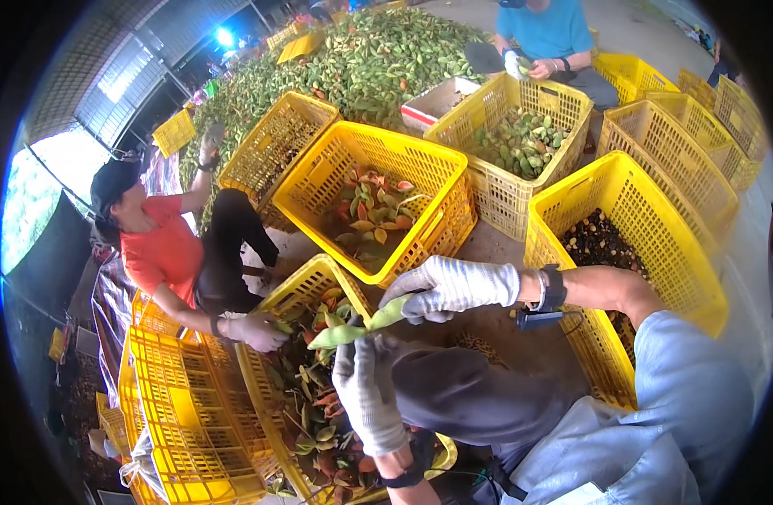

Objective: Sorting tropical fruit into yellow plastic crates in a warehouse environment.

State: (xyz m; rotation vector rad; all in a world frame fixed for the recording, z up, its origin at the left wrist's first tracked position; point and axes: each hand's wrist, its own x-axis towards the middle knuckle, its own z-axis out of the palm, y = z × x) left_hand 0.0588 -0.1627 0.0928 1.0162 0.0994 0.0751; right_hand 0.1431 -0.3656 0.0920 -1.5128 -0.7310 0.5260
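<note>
My right hand (446, 287), in a striped knit work glove, grips a green pod (389, 312) near its far end. In a matching glove, my left hand (369, 388) pinches a second green pod (333, 338) from below. The pods meet end to end between my hands; whether they are joined I cannot tell. Beneath my left hand stands a yellow plastic crate (269, 410) with opened pods (317, 404), green outside and some reddish inside. On my right, another yellow crate (671, 243) holds dark and tan seeds (598, 246).
A person in red (165, 240) reaches a gloved hand (257, 331) into the crate beneath my left hand. A person in blue (544, 31) sits behind a crate of green pods (519, 142). Beyond spreads a large pod heap (374, 60). Stacked crates (191, 410) stand at left.
</note>
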